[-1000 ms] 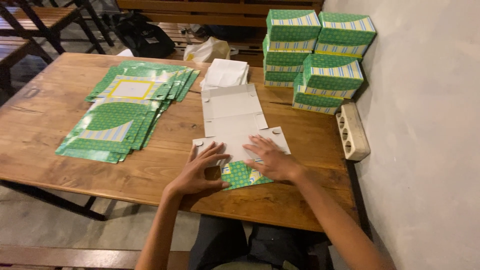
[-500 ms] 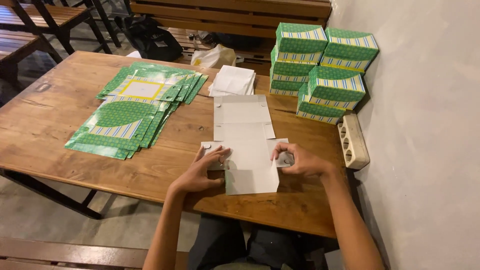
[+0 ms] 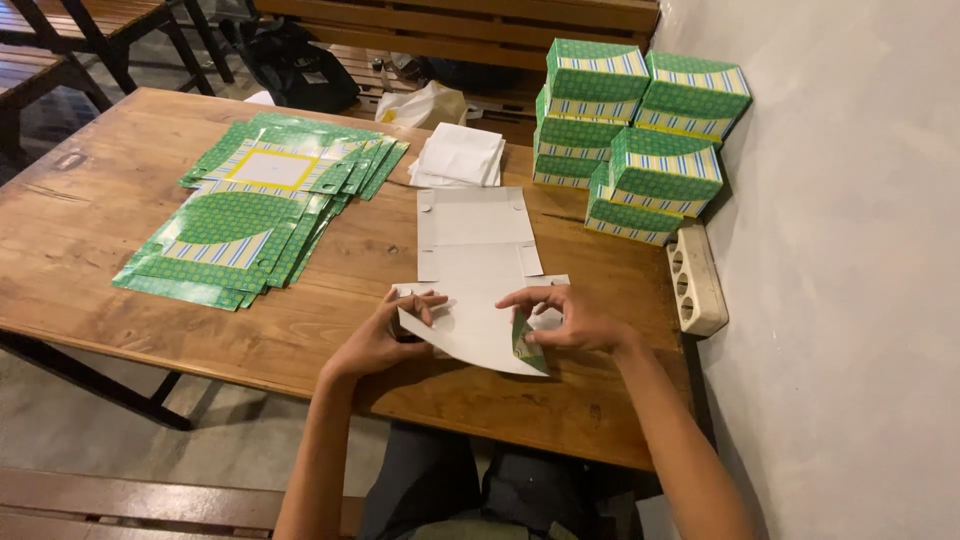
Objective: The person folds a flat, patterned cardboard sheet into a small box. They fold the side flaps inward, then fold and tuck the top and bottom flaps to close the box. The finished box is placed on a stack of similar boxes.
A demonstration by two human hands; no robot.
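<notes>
The flat box blank [image 3: 474, 270] lies white side up on the desk [image 3: 90, 260] right in front of me, its near end lifted and folding toward me. My left hand [image 3: 385, 335] pinches the left near flap, fingers curled over its edge. My right hand [image 3: 565, 320] grips the right near flap, bent up so the green patterned outside shows at the corner. Just beyond the blank sits a small pile of white folded sheets [image 3: 460, 157]. To the left, well apart from my hands, a fanned stack of green patterned blanks [image 3: 260, 215] lies printed side up. At the far right, against the wall, stand the finished green boxes [image 3: 640, 135], piled two high. A white power strip [image 3: 696, 278] rests on the desk's right edge just below them
</notes>
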